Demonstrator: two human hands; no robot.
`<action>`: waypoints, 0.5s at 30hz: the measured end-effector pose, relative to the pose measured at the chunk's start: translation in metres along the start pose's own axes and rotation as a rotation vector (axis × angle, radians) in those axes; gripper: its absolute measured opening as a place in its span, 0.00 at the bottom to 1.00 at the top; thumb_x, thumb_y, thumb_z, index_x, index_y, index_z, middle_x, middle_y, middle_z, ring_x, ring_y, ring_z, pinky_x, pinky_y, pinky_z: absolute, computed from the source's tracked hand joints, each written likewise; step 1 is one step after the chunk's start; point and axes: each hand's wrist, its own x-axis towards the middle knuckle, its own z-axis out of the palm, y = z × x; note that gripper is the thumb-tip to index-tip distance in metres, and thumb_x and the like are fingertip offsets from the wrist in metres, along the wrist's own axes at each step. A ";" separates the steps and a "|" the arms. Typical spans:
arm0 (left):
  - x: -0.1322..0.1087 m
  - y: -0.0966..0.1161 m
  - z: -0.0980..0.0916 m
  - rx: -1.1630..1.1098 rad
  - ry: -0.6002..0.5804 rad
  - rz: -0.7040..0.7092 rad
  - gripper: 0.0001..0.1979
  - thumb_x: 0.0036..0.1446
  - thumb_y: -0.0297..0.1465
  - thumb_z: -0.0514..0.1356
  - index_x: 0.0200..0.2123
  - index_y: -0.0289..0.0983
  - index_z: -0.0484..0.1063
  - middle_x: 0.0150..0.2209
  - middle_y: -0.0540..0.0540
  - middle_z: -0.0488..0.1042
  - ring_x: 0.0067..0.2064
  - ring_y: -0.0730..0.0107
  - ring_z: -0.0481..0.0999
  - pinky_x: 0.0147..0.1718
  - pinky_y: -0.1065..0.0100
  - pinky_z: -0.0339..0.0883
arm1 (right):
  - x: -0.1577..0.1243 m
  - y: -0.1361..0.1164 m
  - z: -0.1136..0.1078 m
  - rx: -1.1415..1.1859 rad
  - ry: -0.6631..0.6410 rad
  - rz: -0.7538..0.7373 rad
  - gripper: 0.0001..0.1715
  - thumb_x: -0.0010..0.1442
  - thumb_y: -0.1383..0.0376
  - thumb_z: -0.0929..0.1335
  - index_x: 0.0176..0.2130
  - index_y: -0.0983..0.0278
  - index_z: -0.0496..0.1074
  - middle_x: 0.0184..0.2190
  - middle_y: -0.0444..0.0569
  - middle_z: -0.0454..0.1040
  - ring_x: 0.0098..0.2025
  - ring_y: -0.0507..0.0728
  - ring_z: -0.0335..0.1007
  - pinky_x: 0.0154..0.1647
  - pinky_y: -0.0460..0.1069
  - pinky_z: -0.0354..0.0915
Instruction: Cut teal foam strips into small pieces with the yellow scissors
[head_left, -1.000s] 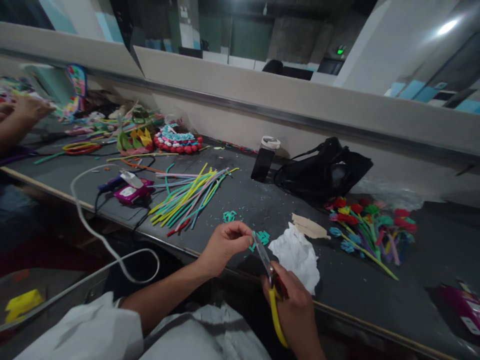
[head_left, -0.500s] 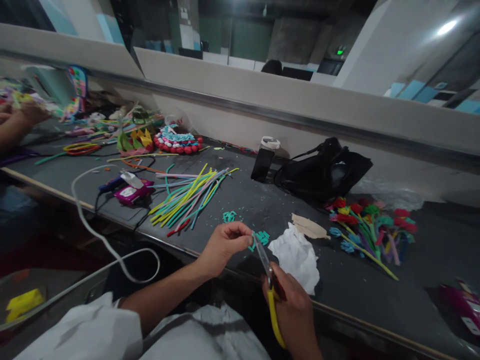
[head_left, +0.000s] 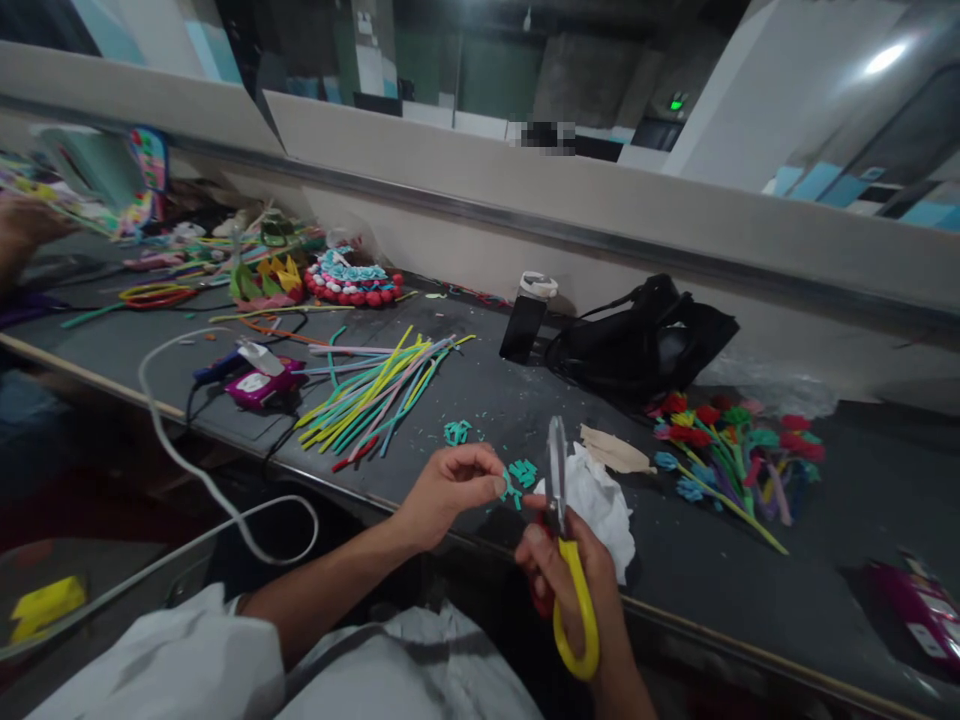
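Observation:
My left hand (head_left: pixel 448 488) pinches a small teal strip (head_left: pixel 504 487) just above the front edge of the dark worktable (head_left: pixel 480 400). My right hand (head_left: pixel 571 590) grips yellow-handled scissors (head_left: pixel 566 560), whose blades stand nearly upright and closed, a little right of the strip. More teal cut pieces (head_left: pixel 523 470) lie on the table right behind my fingers. A crumpled white tissue (head_left: pixel 600 505) sits just behind the scissors.
A fan of coloured sticks (head_left: pixel 375 390) lies left of centre, next to a pink device (head_left: pixel 259 385) with a white cable (head_left: pixel 195 470). Finished paper flowers (head_left: pixel 731 445), a black bag (head_left: pixel 645 340) and a dark bottle (head_left: pixel 525 318) stand to the right. Another person's hand (head_left: pixel 22 230) works at far left.
My right hand has swung the scissors away from the teal strip, from slanting toward it to standing upright. My left hand has kept its pinch in place.

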 end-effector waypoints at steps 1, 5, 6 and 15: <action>0.000 -0.001 -0.001 0.014 -0.031 0.016 0.05 0.49 0.28 0.67 0.26 0.34 0.75 0.27 0.51 0.68 0.30 0.76 0.64 0.31 0.73 0.57 | 0.002 -0.004 0.003 0.088 -0.017 0.010 0.31 0.56 0.49 0.70 0.52 0.64 0.66 0.25 0.43 0.73 0.16 0.47 0.58 0.13 0.42 0.56; -0.002 -0.003 -0.005 0.079 -0.123 0.060 0.05 0.51 0.30 0.67 0.29 0.34 0.77 0.28 0.49 0.69 0.32 0.73 0.67 0.33 0.71 0.59 | 0.013 -0.013 0.011 0.248 -0.019 -0.025 0.35 0.54 0.52 0.72 0.55 0.64 0.62 0.28 0.45 0.74 0.17 0.47 0.62 0.15 0.43 0.61; -0.002 -0.003 -0.006 0.099 -0.137 0.067 0.05 0.51 0.31 0.67 0.29 0.34 0.77 0.29 0.48 0.70 0.32 0.73 0.68 0.34 0.70 0.60 | 0.015 -0.014 0.012 0.262 -0.018 -0.028 0.35 0.54 0.53 0.72 0.55 0.64 0.62 0.27 0.43 0.74 0.17 0.47 0.62 0.15 0.43 0.61; -0.003 -0.005 -0.002 0.167 -0.133 0.062 0.07 0.50 0.33 0.67 0.28 0.34 0.77 0.28 0.48 0.70 0.32 0.72 0.68 0.36 0.70 0.61 | 0.016 -0.023 0.018 0.209 0.068 -0.090 0.31 0.51 0.57 0.74 0.52 0.61 0.64 0.25 0.37 0.69 0.16 0.46 0.59 0.16 0.42 0.61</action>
